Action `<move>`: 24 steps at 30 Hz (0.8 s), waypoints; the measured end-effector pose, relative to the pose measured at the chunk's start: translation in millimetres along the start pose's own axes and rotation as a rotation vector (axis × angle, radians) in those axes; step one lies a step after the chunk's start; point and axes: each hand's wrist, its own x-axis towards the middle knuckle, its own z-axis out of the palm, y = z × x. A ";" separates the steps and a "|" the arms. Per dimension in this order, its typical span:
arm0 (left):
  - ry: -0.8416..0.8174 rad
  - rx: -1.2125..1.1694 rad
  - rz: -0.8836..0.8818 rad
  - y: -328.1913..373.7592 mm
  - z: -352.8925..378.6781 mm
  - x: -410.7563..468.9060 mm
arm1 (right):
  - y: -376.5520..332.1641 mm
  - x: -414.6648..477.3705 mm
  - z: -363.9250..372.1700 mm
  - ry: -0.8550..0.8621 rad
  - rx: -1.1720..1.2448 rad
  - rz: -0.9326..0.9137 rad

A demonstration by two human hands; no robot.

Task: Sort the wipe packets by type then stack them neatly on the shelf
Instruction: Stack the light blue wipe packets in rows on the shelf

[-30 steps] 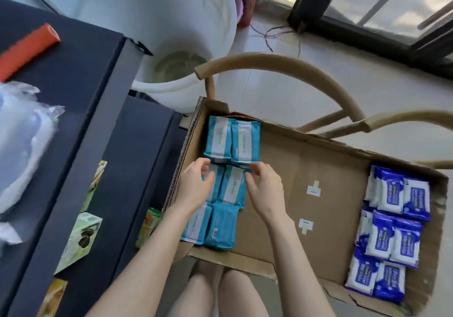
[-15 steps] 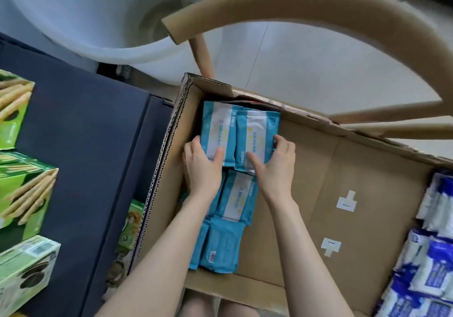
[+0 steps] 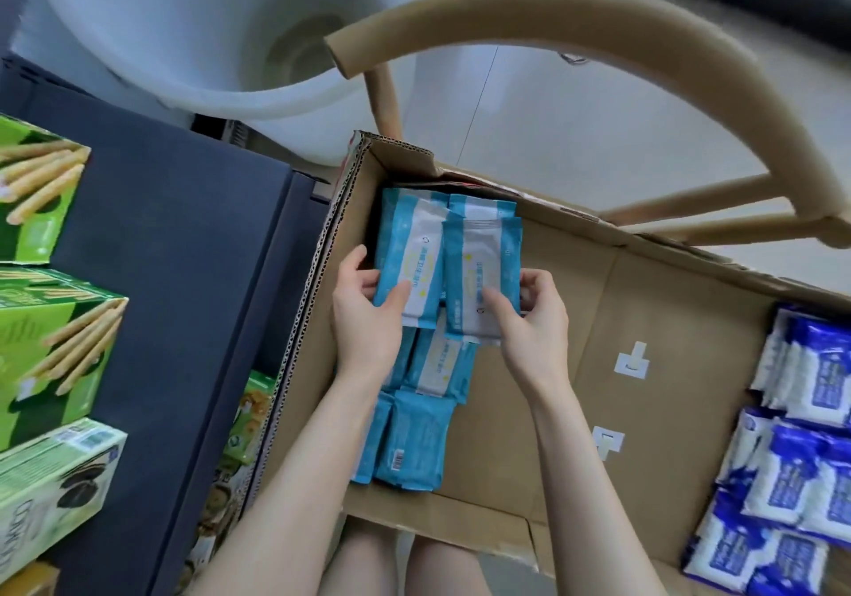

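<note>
Two hands work at the left end of the cardboard box (image 3: 575, 328). Left hand (image 3: 368, 319) grips a light-blue wipe packet (image 3: 412, 254) by its near end; right hand (image 3: 534, 319) clasps a second light-blue packet (image 3: 479, 273) just beside it. More light-blue packets (image 3: 414, 434) lie nearer in the box; dark-blue packets (image 3: 801, 448) fill its right end, well apart.

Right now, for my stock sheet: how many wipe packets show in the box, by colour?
Light-blue packets: 7 showing
Dark-blue packets: at least 6, cut off by the frame edge
Total: at least 13
</note>
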 end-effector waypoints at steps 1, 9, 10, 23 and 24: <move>-0.032 -0.016 -0.003 1.4 -7.0 -9.4 | -1.5 -10.1 -5.6 -0.007 0.033 -0.002; -0.017 -0.298 -0.141 -22.6 -49.3 -110.2 | 0.2 -102.5 -41.7 -0.068 0.197 0.099; -0.012 -0.332 -0.157 -27.0 -54.4 -124.2 | 1.9 -114.9 -45.2 -0.082 0.205 0.112; 0.340 -0.488 -0.159 -117.8 -139.2 -347.4 | 34.6 -295.4 -96.3 -0.390 0.239 -0.022; 0.370 -0.519 -0.143 -120.5 -147.1 -367.1 | 33.8 -310.9 -96.8 -0.426 0.241 -0.034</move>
